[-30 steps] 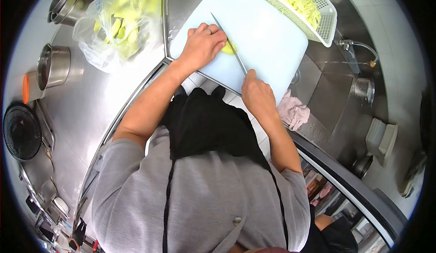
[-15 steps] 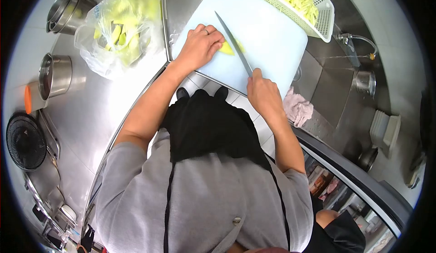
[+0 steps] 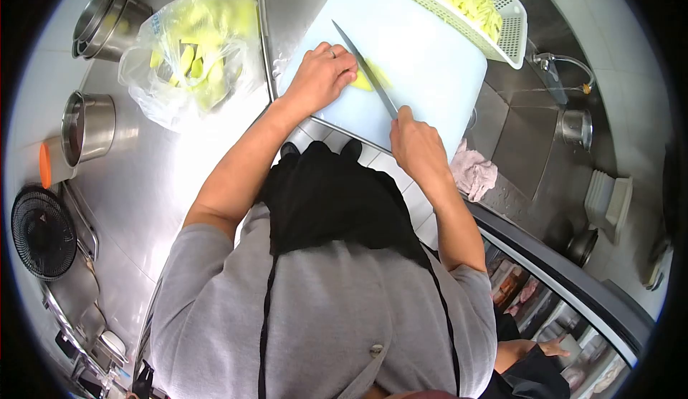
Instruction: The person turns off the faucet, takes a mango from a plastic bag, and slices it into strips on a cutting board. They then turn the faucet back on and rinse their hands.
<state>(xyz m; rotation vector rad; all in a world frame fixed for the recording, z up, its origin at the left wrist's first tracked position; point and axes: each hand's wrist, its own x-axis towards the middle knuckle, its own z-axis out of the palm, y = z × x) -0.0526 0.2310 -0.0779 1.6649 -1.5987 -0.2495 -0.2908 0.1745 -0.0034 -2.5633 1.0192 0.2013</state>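
A flat, yellow-green piece of vegetable or fruit (image 3: pixel 362 82), smooth and moist-looking, lies on a large pale blue cutting board (image 3: pixel 430 62); it is just to the right of the left hand (image 3: pixel 321 78), which is the nearer hand, its fingers bunched together and curled onto the piece's left end; the piece's long axis seems to run roughly left to right, slanting a little down toward the wearer, though the fingers hide part of it; the long steel blade of a kitchen knife (image 3: pixel 367 70) crosses it at a slant, tip pointing up and to the left; paler, thin-looking yellow-green material (image 3: pixel 380 75) shows just beyond the blade; the right hand (image 3: pixel 417 145), below and to the right of the piece, is closed around the knife's handle, near the board's lower edge; at the board's upper right sits a pale green perforated plastic basket (image 3: pixel 512 37) holding light green strips (image 3: pixel 466 1); farther right are a steel sink (image 3: pixel 522 141) and a crumpled pinkish cloth (image 3: pixel 474 173); to the left, on a steel counter (image 3: pixel 129 205), a clear plastic bag (image 3: pixel 154 102) holds more yellow-green pieces (image 3: pixel 197 62); at the lower right, another person's hand (image 3: pixel 555 348) reaches out, well apart from the wearer's own.
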